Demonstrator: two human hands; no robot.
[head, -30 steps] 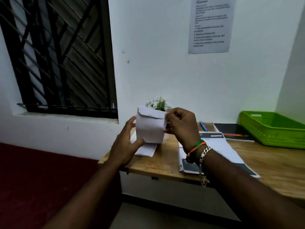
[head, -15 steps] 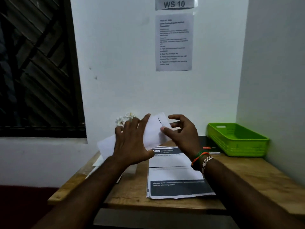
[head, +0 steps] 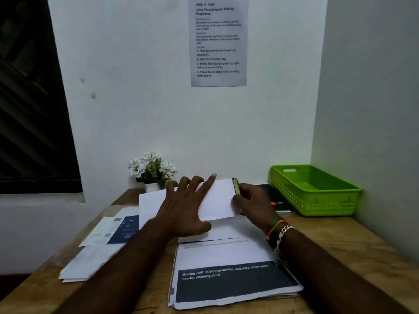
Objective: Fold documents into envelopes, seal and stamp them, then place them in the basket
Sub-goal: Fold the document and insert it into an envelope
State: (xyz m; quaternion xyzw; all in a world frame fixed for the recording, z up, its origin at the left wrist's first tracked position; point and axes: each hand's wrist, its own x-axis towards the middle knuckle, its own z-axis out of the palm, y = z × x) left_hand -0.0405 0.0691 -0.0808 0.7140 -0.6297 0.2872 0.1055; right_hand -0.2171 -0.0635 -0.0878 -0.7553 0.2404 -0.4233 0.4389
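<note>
A white envelope [head: 218, 200] lies on the wooden desk [head: 340, 250], partly over a stack of printed documents [head: 229, 282]. My left hand [head: 186, 209] presses flat on the envelope's left part, fingers spread and straight. My right hand [head: 254, 202] is at the envelope's right edge, its fingers curled round a small yellow-green object [head: 235, 185] held upright there; what the object is cannot be told. The green plastic basket [head: 317, 193] stands at the back right corner with nothing visible in it.
A pile of white envelopes and a blue-printed leaflet [head: 102, 248] lies at the desk's left. A pot of white flowers [head: 152, 171] stands against the back wall. A black notebook [head: 277, 200] lies beside the basket. An instruction sheet [head: 218, 41] hangs on the wall.
The envelope, held up in both hands a second ago, now lies on the desk under my flat left hand. My right hand now holds a small yellow-green object at its right edge.
</note>
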